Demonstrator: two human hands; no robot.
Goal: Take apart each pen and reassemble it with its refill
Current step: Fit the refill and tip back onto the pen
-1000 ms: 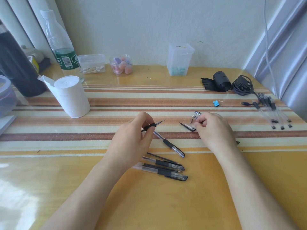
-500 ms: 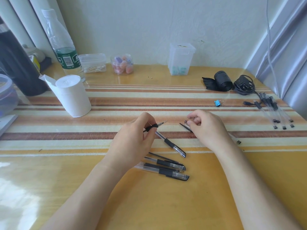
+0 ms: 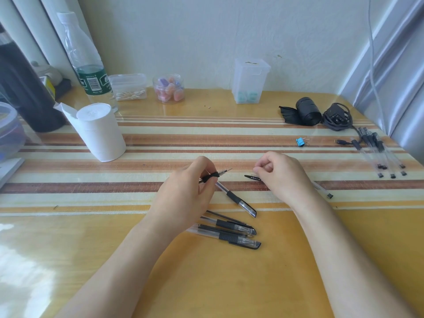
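**Pen in the left hand, ready for its next piece**

From the head camera: the pen [image 3: 215, 176] is up off the desk [image 3: 206, 283], near the middle. The left hand [image 3: 183, 198] holds it. Its grip is clamped on the pen, thumb and first finger pinching the black rubber part. The thin writing point sticks out past the fingers, up and to the right.

The right hand [image 3: 283, 177] is just beside it, apart from the pen. Its fingers are curled and the fingertips [image 3: 258, 170] press together. I cannot tell if that grip has a tiny piece in it or nothing at all.

A black clip [image 3: 252, 178] lies on the desk right under those fingertips. A capped pen [image 3: 238, 200] lies below the left hand's fingers, and two more pens [image 3: 229, 237] lie nearer the person. A clear tube [image 3: 322, 192] pokes out from behind the right wrist. A bunch of pens [image 3: 376, 152] sits far off on the right.

I think the step now is to fit a small part onto the point end. To do it well, the left hand should keep the pen very steady and low over the desk. The right hand should come in slowly, straight along the point. A gentle turn is better than a hard push, because the point looks thin and could bend. Small parts can roll, so a dropped piece is easier to find if it falls close by.
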